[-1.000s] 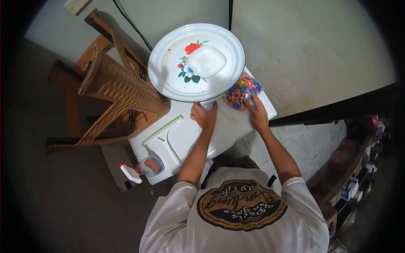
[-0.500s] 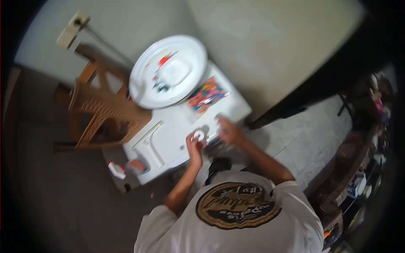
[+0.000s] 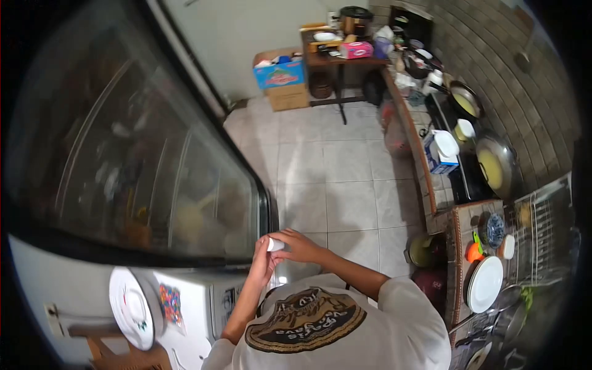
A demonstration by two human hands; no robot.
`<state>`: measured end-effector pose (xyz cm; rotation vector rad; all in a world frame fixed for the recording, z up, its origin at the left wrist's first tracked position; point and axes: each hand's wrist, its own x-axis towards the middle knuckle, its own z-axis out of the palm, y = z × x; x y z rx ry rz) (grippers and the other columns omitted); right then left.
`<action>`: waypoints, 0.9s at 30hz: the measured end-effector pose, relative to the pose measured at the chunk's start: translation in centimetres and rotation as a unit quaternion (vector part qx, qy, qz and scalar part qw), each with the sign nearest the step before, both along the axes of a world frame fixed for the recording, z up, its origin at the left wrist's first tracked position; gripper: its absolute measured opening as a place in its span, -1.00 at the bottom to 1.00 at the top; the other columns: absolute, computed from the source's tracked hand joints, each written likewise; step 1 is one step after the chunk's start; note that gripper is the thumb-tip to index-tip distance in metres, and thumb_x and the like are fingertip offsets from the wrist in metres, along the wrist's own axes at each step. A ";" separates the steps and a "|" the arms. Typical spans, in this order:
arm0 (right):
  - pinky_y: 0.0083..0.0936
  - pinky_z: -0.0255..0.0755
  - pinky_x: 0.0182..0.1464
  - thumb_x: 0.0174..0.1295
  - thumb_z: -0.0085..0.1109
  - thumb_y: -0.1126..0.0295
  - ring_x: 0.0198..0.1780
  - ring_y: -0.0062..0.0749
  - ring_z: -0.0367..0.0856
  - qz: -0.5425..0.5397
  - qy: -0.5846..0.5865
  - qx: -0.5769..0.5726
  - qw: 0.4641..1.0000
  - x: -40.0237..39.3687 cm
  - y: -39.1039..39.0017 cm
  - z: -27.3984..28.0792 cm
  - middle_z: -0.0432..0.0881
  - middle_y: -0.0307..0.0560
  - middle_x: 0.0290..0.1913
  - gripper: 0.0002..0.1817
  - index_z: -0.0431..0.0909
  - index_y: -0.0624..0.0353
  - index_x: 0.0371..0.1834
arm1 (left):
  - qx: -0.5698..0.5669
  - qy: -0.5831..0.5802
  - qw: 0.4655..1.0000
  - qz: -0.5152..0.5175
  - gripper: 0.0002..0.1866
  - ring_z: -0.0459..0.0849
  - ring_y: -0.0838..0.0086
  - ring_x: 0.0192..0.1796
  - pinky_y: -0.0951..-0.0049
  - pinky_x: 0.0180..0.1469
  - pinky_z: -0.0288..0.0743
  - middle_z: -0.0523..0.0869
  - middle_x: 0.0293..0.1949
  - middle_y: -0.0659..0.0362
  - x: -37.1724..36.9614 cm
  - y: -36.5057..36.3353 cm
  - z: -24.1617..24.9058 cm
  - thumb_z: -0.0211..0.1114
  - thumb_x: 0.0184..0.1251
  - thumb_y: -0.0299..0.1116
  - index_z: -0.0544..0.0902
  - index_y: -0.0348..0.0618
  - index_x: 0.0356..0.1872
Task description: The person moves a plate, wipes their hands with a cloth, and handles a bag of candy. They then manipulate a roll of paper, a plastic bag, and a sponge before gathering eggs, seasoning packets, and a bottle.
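Observation:
In front of my chest, my left hand (image 3: 261, 266) is closed around a small white cylindrical container (image 3: 275, 245). My right hand (image 3: 300, 247) meets it from the other side, its fingers bent over the top of the same container. Both hands touch each other at the fingertips. What the container holds cannot be seen. Just beyond the hands is the lower corner of a dark-framed glass door cabinet (image 3: 266, 209).
At lower left, a white table (image 3: 200, 302) carries a large white plate (image 3: 123, 293) and a bag of colourful pieces (image 3: 171, 303). On the right, a counter bears a wok (image 3: 498, 165), a pan (image 3: 465, 102), a blue-white carton (image 3: 439, 154) and white plates (image 3: 486, 285). A blue box (image 3: 279, 75) stands ahead.
My view has swung right, from the white table to the kitchen floor and counter. My right hand, apart before, has come to the container in my left hand.

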<state>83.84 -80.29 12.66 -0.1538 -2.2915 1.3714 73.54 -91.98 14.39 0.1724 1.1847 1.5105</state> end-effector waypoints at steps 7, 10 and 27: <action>-0.32 0.23 0.04 -0.02 0.19 0.32 0.00 -0.09 0.40 -0.220 0.008 -0.060 0.974 6.8 6.5 0.2 0.46 0.03 -0.05 -0.46 0.33 0.15 0.09 | 0.040 -0.109 0.980 -0.160 -0.60 0.57 0.32 -0.16 0.35 -0.13 0.44 0.46 -0.10 0.10 2.9 11.7 -1.6 0.04 0.29 -0.14 0.23 -0.03 0.07; -0.41 0.30 0.02 -0.09 0.26 0.40 0.02 -0.14 0.41 -0.272 -0.022 -0.146 0.951 7.7 9.7 0.6 0.47 0.02 -0.05 -0.48 0.38 0.20 0.02 | 0.047 -0.165 0.962 -0.212 -0.60 0.57 0.29 -0.14 0.32 -0.10 0.44 0.46 -0.09 0.10 3.2 16.9 -3.3 0.07 0.27 -0.22 0.22 -0.07 0.07; -0.37 0.25 0.06 -0.07 0.24 0.43 0.01 -0.12 0.40 -0.392 -0.084 -0.058 0.914 -1.1 33.4 1.9 0.48 0.01 -0.06 -0.52 0.38 0.20 -0.02 | 0.031 -0.072 0.936 -0.342 -0.43 0.52 0.43 -0.11 0.42 -0.10 0.41 0.51 -0.15 0.08 -6.5 44.5 -1.9 0.18 0.20 -0.30 0.09 -0.09 0.16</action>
